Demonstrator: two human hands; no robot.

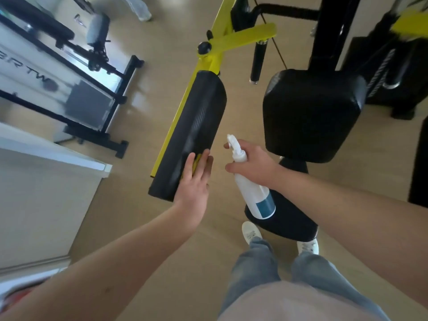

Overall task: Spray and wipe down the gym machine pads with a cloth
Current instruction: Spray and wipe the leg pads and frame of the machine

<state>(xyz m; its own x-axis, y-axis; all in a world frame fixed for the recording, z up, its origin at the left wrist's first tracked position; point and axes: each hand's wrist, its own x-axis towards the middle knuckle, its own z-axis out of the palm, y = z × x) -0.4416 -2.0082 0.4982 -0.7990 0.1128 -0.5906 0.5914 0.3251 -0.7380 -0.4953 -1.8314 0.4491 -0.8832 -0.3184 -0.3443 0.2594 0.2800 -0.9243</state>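
Now the long pad (199,117) sits mid-scene, a narrow black cushion with a faintly ribbed, slightly glossy skin and rounded ends. Its long axis runs from near-left to far-right, and it is fixed along a yellow bar (217,55) of painted metal.

The left hand (194,184) lies flat on the pad's near end, fingers straight and together, pressing a yellow cloth (196,164) against the cushion. Only a small crumpled strip of the cloth shows between the fingers; the rest is hidden under the palm.

Just right of it, apart from the pad, the right hand (254,163) has its fingers curled round the neck of the bottle (257,195). The bottle is a smooth white plastic cylinder with a blue label near its base. It tilts, with the white trigger head pointing far-left and the base near-right.

Farther right stands the seat pad (312,112), a broad, blocky black cushion with soft rounded corners and a dull sheen. Below the bottle a black roller (284,218) lies by the person's white shoes (251,232). The floor (176,42) is pale, smooth wood-look boards.
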